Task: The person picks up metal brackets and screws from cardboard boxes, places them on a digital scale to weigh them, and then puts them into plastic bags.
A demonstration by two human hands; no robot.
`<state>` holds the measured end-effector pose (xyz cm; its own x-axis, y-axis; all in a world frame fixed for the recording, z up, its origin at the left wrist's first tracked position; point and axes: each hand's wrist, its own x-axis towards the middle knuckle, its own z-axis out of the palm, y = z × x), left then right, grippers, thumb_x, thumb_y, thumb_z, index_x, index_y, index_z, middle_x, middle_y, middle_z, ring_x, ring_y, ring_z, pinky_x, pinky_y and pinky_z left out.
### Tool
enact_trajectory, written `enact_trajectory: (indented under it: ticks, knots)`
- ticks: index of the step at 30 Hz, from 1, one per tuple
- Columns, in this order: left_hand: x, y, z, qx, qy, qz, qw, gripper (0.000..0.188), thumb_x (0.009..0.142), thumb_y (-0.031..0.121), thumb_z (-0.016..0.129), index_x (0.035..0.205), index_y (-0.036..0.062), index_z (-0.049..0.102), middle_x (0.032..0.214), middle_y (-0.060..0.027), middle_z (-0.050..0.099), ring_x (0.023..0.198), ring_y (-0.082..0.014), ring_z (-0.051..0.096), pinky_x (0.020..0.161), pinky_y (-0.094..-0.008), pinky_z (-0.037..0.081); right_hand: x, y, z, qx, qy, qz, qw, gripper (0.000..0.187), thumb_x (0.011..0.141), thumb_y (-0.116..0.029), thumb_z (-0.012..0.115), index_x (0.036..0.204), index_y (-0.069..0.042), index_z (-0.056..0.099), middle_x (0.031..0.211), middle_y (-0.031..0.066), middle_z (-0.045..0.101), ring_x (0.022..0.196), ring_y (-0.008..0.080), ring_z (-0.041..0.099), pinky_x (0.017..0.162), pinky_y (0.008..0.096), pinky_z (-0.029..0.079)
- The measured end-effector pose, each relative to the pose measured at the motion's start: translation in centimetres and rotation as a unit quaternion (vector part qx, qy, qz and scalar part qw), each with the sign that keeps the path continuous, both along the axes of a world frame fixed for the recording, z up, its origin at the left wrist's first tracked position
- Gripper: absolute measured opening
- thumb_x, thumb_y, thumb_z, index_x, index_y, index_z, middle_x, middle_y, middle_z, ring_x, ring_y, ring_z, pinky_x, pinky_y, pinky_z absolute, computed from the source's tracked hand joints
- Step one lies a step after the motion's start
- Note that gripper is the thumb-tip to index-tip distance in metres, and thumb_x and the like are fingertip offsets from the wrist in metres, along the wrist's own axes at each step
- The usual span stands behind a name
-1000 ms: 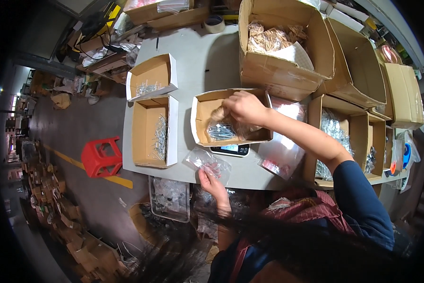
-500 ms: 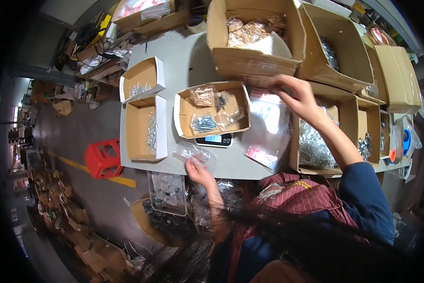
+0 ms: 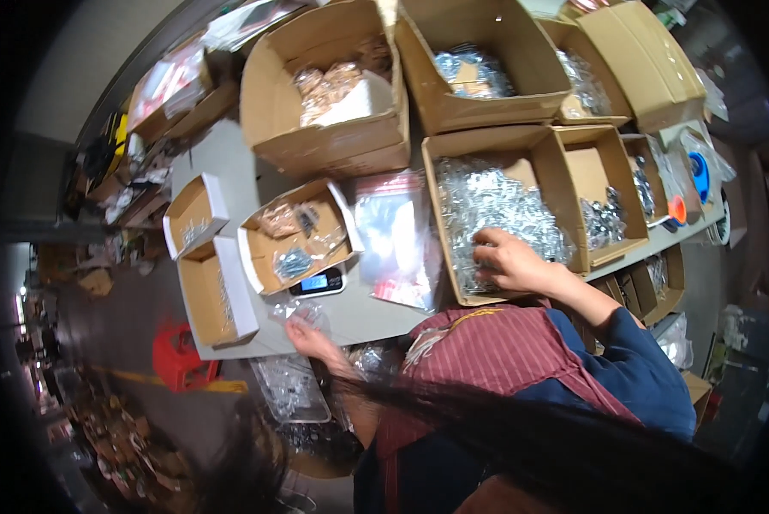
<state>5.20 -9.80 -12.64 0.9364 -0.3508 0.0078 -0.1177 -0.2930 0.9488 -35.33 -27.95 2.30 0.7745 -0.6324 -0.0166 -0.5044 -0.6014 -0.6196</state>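
My left hand (image 3: 309, 338) is closed on the edge of a clear plastic bag (image 3: 314, 313) at the table's front edge. On the right, my right hand (image 3: 513, 261) reaches into a cardboard box (image 3: 450, 294) and touches a pile of shiny small parts (image 3: 497, 199), seemingly in clear packets. Its fingers are bent and apart, with the tips partly hidden. Near my left hand, a shallow carton (image 3: 254, 267) rests on a small digital scale (image 3: 333, 282). Inside it lie a packet of copper-coloured pieces (image 3: 279, 220), a packet of silvery screws (image 3: 293, 263) and other small packets.
Two white-edged trays (image 3: 246, 311) with loose screws stand at the left. Flat clear bags (image 3: 390, 231) lie mid-table. Large cartons (image 3: 333, 141) of packets line the back, and smaller boxes (image 3: 622, 240) stand at the right. A red stool (image 3: 181, 358) is on the floor.
My right hand has moved from above the flat clear bags down into the box of shiny parts. The view has swung to the right; my left hand still holds the clear bag.
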Motion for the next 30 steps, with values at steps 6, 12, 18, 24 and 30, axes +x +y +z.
enact_trajectory:
  ticks: [6, 12, 18, 24, 30]
  knots:
    - [0.5, 0.0, -0.6, 0.005, 0.003, 0.004, 1.000, 0.033, 0.104, 0.034, 0.049, 0.120, 0.0046, 0.055, 0.102, -0.0073, 0.070, 0.084, -0.0141, 0.064, 0.060, -0.0266, 0.045, 0.7, -2.1, 2.6, -0.129, -0.061, -0.070, 0.987, 0.020, 0.077, -0.010, 0.066, 0.095, -0.002, 0.066, 0.120, 0.0137, 0.065, 0.091, 0.0316, 0.067, 0.079, 0.0406, 0.055]
    - [3.5, 2.9, -4.8, -0.083, 0.016, -0.004, 0.996, 0.033, 0.103, 0.029, 0.051, 0.120, 0.0019, 0.055, 0.103, -0.0109, 0.070, 0.081, -0.0189, 0.064, 0.066, -0.0294, 0.049, 6.4, -4.6, 7.0, 0.315, -0.285, -0.156, 0.892, 0.024, 0.099, -0.023, 0.059, 0.096, 0.001, 0.060, 0.081, 0.0067, 0.065, 0.069, 0.0127, 0.067, 0.056, 0.0288, 0.056]
    - [0.7, 1.2, -3.3, -0.009, -0.091, 0.032, 0.995, 0.027, 0.100, 0.014, 0.055, 0.120, -0.0036, 0.056, 0.100, -0.0159, 0.069, 0.083, -0.0238, 0.066, 0.077, -0.0348, 0.052, 17.1, -5.8, 4.4, 0.519, -0.276, -0.017, 0.809, 0.017, 0.098, -0.018, 0.061, 0.098, -0.002, 0.055, 0.087, 0.0060, 0.064, 0.069, 0.0196, 0.071, 0.055, 0.0309, 0.059]
    - [-0.9, 0.8, -0.3, -0.039, -0.112, 0.060, 0.991, 0.025, 0.099, 0.012, 0.058, 0.118, -0.0037, 0.056, 0.093, -0.0176, 0.069, 0.079, -0.0219, 0.066, 0.070, -0.0349, 0.052, 22.5, -3.6, 2.8, 0.272, -0.246, 0.043, 0.929, 0.029, 0.089, -0.005, 0.061, 0.116, -0.001, 0.053, 0.102, 0.0123, 0.069, 0.080, 0.0211, 0.071, 0.068, 0.0337, 0.056]
    - [-5.4, 2.9, 6.9, 0.050, -0.074, -0.129, 0.988, 0.012, 0.093, 0.007, 0.060, 0.103, 0.0015, 0.065, 0.090, -0.0129, 0.070, 0.075, -0.0238, 0.068, 0.068, -0.0361, 0.054, 20.1, 1.2, 4.6, 0.027, -0.194, 0.248, 0.949, 0.029, 0.079, -0.008, 0.065, 0.108, -0.002, 0.063, 0.118, 0.0165, 0.062, 0.105, 0.0346, 0.062, 0.087, 0.0422, 0.052]
